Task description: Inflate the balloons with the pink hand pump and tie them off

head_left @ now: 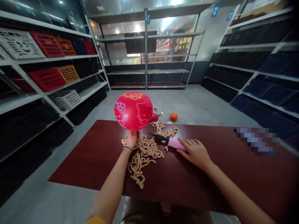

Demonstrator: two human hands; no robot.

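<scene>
A blown-up red balloon with cartoon cat and bow prints stands upright above my left hand, whose fingers are closed around its neck. The neck itself is hidden by the fingers. My right hand lies over the pink barrel of a balloon pump, fingers stretched along it. The pump rests on the table with its black nozzle pointing left, apart from the balloon. Tan, curly rope-like pieces are heaped beneath and in front of my left hand, and more lie behind the pump.
The dark red table spans the front. A blurred-out flat item lies on its right. Beyond the far edge are an orange ball-like thing and small red items. Shelves with crates stand left, with more racks behind and right.
</scene>
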